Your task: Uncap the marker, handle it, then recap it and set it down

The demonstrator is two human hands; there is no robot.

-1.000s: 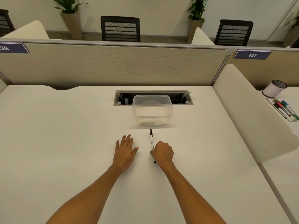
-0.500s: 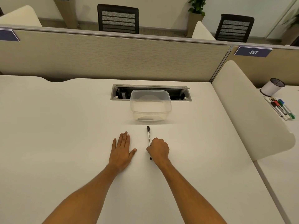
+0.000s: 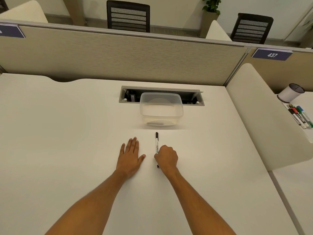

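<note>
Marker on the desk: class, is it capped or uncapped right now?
Capped. The marker lies on the desk with its black cap seated on the far end, while the right hand grips its barrel.

Soft even overhead light, faint shadows, sharp focus; wide-angle edge bending

— How many on the desk?
— One marker [image 3: 156,143], one clear tub [image 3: 161,108], two hands.
— And far right?
— One cup [image 3: 290,92], maybe four markers [image 3: 299,117]; too small to be sure.
</note>
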